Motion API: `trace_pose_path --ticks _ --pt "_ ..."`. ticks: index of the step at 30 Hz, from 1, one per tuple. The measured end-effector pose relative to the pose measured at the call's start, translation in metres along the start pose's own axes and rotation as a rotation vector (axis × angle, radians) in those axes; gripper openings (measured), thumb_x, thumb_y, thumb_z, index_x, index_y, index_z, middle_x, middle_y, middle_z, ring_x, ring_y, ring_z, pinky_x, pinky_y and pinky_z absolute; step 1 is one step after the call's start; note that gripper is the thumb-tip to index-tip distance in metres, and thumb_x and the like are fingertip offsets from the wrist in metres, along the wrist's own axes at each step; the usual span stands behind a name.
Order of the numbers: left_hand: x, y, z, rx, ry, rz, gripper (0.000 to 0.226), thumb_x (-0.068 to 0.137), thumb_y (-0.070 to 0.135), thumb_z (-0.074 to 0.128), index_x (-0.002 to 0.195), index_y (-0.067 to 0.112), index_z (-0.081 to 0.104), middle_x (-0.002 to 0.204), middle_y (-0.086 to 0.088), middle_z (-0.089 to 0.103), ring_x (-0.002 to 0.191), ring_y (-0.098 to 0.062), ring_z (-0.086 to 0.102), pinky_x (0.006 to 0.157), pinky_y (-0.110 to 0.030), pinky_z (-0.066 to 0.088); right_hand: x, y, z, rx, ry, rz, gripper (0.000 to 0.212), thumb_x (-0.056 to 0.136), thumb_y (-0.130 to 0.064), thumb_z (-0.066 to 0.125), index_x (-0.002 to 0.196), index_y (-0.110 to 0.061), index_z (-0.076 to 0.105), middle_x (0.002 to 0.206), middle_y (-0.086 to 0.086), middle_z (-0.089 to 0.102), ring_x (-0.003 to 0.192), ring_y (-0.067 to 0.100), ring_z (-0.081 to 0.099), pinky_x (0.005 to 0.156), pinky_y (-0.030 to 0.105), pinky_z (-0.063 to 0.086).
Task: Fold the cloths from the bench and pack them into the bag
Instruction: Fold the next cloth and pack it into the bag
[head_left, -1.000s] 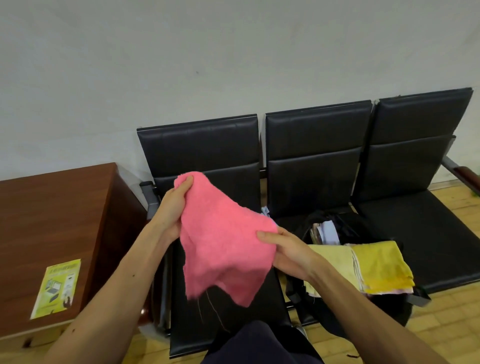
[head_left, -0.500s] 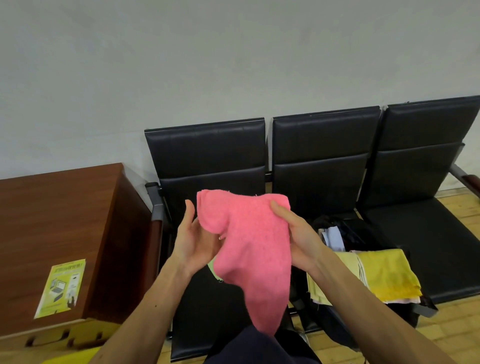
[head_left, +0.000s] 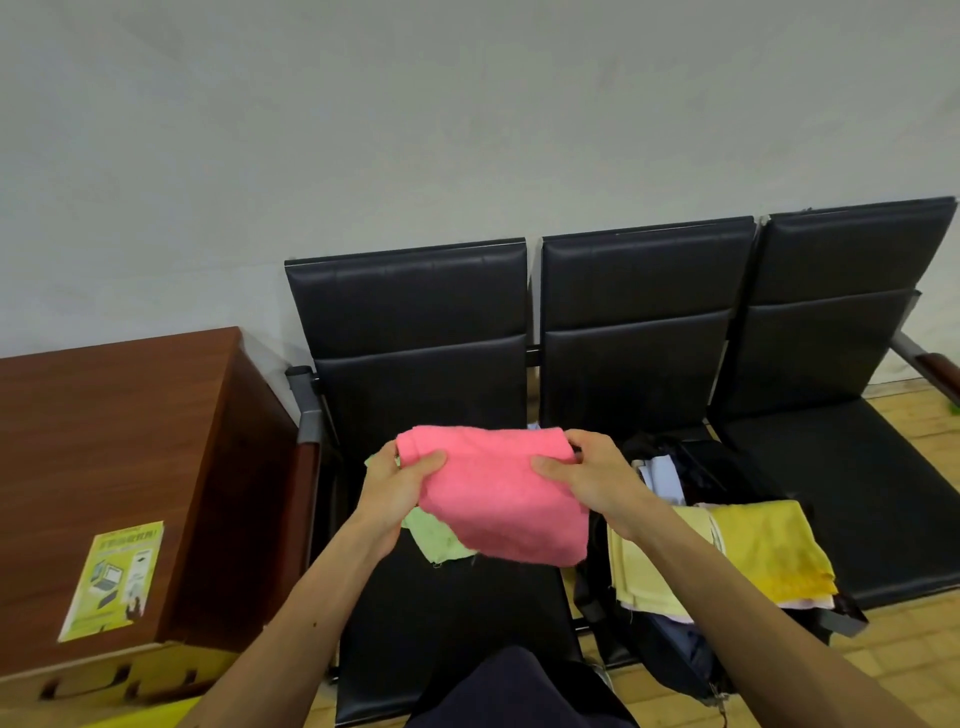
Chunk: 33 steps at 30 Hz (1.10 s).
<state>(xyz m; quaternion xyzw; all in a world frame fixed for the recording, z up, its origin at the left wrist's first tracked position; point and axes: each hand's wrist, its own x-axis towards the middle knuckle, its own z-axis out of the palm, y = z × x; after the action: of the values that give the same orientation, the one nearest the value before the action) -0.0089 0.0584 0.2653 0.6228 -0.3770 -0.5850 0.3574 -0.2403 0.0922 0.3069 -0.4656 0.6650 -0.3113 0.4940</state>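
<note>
yellow leaflet (head_left: 113, 581) on wooden cabinet (head_left: 104, 441), print illegible

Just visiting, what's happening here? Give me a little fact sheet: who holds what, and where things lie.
Left hand: grips the pink cloth at its left edge
Right hand: grips its right edge
Pink cloth: folded over, held above the left seat of the bench
Green cloth: peeks out beneath it, seemingly on that seat
Bag: black, open, on the middle seat
Yellow cloths: folded, stacked on the bag
Cabinet: wooden, left of bench
</note>
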Motion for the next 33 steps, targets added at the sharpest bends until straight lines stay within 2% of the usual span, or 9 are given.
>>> trace_pose_path --ticks 5,8,10,13,17,23,26,30,33 --pt "0.002 0.011 0.005 0.038 0.063 0.08 0.068 0.084 0.021 0.079 0.135 0.02 0.035 0.111 0.005 0.052 0.097 -0.01 0.058 0.072 -0.027 0.053 0.003 -0.002 0.001 -0.027 0.076 -0.054 0.038 0.087 -0.027 0.074 0.114 -0.024 0.047 0.109 -0.009 0.053 0.1 0.012 0.056 0.083 0.032 0.053" --pt "0.007 0.016 -0.001 0.103 0.03 0.086 0.073 0.083 0.026 0.08 0.141 0.03 0.036 0.124 -0.003 0.054 0.107 -0.019 0.059 0.085 -0.036 0.054 0.002 -0.002 -0.001 0.032 0.076 -0.074 0.046 0.085 -0.024 0.076 0.119 -0.025 0.045 0.113 -0.008 0.051 0.1 0.011 0.056 0.077 0.026 0.053" --pt "0.007 0.022 -0.004 0.184 -0.049 0.122 0.051 0.086 0.029 0.076 0.13 0.033 0.052 0.129 0.0 0.055 0.116 -0.02 0.057 0.098 -0.042 0.051 0.002 -0.001 -0.005 0.026 0.079 -0.108 0.055 0.085 -0.022 0.076 0.13 -0.027 0.046 0.12 -0.008 0.05 0.106 0.013 0.056 0.08 0.028 0.054" --pt "0.003 0.032 -0.007 0.149 -0.22 0.142 0.031 0.085 0.024 0.076 0.115 0.028 0.068 0.125 0.003 0.062 0.116 -0.018 0.061 0.095 -0.036 0.054 0.003 0.001 -0.011 -0.029 0.059 -0.167 0.052 0.085 -0.019 0.076 0.133 -0.024 0.055 0.124 -0.007 0.056 0.111 0.015 0.059 0.081 0.026 0.055" --pt "0.004 0.042 -0.016 0.201 -0.384 0.154 0.055 0.066 0.02 0.086 0.118 0.026 0.07 0.126 0.002 0.066 0.113 -0.016 0.066 0.094 -0.037 0.057 0.003 -0.007 -0.02 -0.119 0.016 -0.223 0.058 0.079 -0.016 0.082 0.132 -0.019 0.059 0.12 -0.004 0.062 0.108 0.014 0.063 0.087 0.031 0.057" --pt "0.004 0.06 -0.02 0.472 -0.536 0.301 0.063 0.071 0.006 0.087 0.126 0.03 0.068 0.126 0.011 0.066 0.115 -0.007 0.063 0.093 -0.034 0.057 0.007 -0.021 -0.034 -0.251 -0.006 -0.287 0.062 0.075 -0.017 0.084 0.132 -0.016 0.06 0.119 -0.003 0.064 0.107 0.014 0.063 0.091 0.034 0.056" --pt "0.007 0.065 -0.019 0.63 -0.519 0.415 0.059 0.078 0.007 0.082 0.129 0.03 0.066 0.127 0.014 0.066 0.118 -0.005 0.061 0.098 -0.033 0.055 0.007 -0.026 -0.037 -0.312 0.046 -0.331 0.045 0.08 -0.018 0.081 0.123 -0.015 0.067 0.11 -0.003 0.069 0.101 0.012 0.066 0.089 0.032 0.058" --pt "0.012 0.074 -0.016 0.774 -0.416 0.474 0.045 0.083 0.014 0.079 0.125 0.027 0.068 0.117 0.011 0.07 0.108 -0.008 0.067 0.095 -0.037 0.056 0.01 -0.034 -0.04 -0.423 0.057 -0.386 0.032 0.084 -0.02 0.077 0.115 -0.014 0.071 0.096 -0.01 0.067 0.084 0.002 0.062 0.072 0.014 0.051" --pt "0.012 0.079 -0.015 0.829 -0.337 0.497 0.034 0.084 0.023 0.078 0.117 0.023 0.072 0.106 0.011 0.072 0.098 -0.007 0.068 0.09 -0.036 0.058 0.013 -0.036 -0.042 -0.504 0.047 -0.391 0.032 0.085 -0.022 0.076 0.115 -0.013 0.07 0.102 -0.003 0.069 0.086 0.007 0.062 0.075 0.019 0.051"
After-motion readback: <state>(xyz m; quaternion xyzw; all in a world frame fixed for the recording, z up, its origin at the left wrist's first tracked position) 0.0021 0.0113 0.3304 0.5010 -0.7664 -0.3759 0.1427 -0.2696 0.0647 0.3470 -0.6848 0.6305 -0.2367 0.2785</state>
